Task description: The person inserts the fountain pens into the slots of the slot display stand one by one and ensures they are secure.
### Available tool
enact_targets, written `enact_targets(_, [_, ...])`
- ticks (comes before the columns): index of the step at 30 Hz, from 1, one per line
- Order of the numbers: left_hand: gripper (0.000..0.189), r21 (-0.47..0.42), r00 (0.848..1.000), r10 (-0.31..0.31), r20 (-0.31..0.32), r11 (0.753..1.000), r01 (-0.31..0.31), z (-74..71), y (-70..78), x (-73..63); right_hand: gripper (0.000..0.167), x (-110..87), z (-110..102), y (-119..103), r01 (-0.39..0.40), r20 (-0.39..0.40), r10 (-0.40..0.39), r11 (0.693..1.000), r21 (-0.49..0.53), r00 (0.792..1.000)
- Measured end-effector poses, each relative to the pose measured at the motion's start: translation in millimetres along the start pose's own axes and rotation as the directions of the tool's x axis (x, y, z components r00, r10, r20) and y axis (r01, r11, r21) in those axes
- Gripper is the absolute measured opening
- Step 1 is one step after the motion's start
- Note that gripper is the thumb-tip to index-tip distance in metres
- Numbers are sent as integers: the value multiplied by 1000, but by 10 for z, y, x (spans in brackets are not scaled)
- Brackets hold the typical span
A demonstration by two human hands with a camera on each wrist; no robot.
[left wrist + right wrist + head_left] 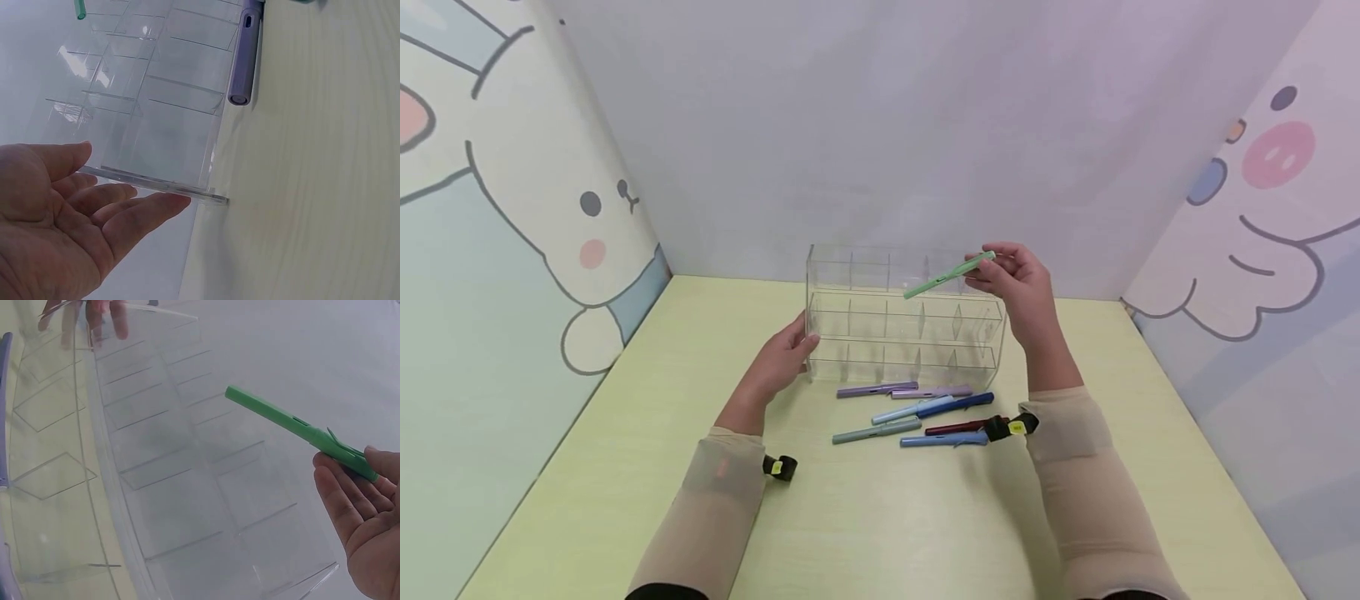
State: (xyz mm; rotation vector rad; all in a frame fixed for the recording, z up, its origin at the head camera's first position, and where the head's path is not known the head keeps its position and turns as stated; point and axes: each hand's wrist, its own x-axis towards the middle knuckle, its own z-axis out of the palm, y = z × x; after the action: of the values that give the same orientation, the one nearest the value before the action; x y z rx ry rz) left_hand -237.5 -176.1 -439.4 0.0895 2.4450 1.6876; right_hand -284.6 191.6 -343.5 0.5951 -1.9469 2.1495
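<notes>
A clear plastic organizer with tiers of small compartments stands upright at the table's back. My left hand grips its left side wall, thumb on one face and fingers on the other. Between thumb and fingers of my right hand is a light green capped pen, pinched by its clip end. This pen is tilted above the organizer's upper right, its free end pointing left and down. In the right wrist view the same green pen shows its clip beside the thumb.
In front of the organizer lie several capped pens: purple, lilac, light blue, dark blue, grey-green, dark red and blue. A pale wall rises behind the table.
</notes>
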Motion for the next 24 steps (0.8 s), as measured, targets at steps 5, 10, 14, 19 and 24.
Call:
enact_targets(5, [57, -11, 1000, 5, 9, 1000, -5, 15, -2, 7, 34, 119, 37, -65, 21, -27, -20, 1000, 20, 999])
enact_targets(10, [57, -4, 1000, 16, 11, 1000, -16, 25, -29, 25, 35, 242, 66, -117, 35, -37, -34, 999, 25, 999])
enact_targets(14, [57, 6, 1000, 25, 12, 1000, -25, 28, -54, 46, 35, 324, 98, -148, 30, -43, -30, 999, 9, 999])
enact_targets(19, [56, 5, 999, 30, 12, 1000, -30, 29, -64, 55, 35, 407, 150, -152, 16, -41, -16, 1000, 0, 999])
enact_targets(24, [56, 2, 1000, 26, 11, 1000, -26, 31, -68, 56, 34, 472, 190, -143, 7, -33, -7, 1000, 5, 999])
